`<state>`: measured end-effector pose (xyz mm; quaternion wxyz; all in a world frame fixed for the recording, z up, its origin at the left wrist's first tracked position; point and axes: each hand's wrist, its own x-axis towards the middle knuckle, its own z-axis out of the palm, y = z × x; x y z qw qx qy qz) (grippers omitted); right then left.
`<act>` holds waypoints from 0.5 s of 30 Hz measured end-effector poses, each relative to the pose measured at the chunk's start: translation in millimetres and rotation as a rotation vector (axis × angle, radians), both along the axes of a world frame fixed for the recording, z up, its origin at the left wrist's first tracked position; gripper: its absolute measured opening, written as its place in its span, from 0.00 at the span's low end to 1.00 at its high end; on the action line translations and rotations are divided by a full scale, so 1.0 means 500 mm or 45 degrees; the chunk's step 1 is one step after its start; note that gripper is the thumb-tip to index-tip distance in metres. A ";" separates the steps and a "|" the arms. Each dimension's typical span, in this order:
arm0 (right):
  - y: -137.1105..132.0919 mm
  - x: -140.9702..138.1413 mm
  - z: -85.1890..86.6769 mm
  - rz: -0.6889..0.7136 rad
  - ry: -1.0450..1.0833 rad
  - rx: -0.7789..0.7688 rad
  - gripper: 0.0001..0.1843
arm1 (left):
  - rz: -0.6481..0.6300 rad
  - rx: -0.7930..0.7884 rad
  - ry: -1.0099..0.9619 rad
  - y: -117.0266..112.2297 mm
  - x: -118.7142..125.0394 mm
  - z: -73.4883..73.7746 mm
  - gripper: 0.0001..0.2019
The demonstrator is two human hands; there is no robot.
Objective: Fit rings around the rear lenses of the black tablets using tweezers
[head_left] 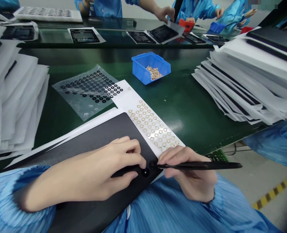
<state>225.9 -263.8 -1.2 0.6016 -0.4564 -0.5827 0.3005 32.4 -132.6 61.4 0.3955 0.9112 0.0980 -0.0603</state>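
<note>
A large black panel (124, 129) lies at a slant in front of me, over white sheets. My left hand (109, 168) rests on it, thumb and index apart, the other fingers curled. The index fingertip touches down beside a small round opening (145, 172) near the panel's right edge. My right hand (188, 171) grips a slim black tweezers-like tool (201, 165) whose tip points left. At that tip is a dark round spot (153, 164) on the panel; whether it is a loose piece I cannot tell. Beside the panel lies a white sheet of gold-coloured rings (153, 124).
A clear sheet of black rings (95, 84) lies behind the panel. Farther back stands a blue bin (151, 66) with small gold-coloured parts. Stacks of white-wrapped panels rise at left (15, 97) and right (245, 77). Co-workers in blue handle panels across the bench.
</note>
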 end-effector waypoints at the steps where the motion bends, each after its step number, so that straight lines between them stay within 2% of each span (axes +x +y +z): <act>1: 0.000 -0.001 0.000 -0.017 0.016 0.014 0.09 | 0.001 -0.001 0.002 0.000 0.000 0.000 0.10; 8: 0.001 0.009 0.014 0.108 -0.064 -0.041 0.13 | -0.004 -0.002 0.031 0.001 -0.001 -0.002 0.11; 15: -0.001 0.013 0.017 0.132 -0.097 -0.054 0.13 | -0.012 -0.011 0.060 0.000 -0.001 -0.001 0.10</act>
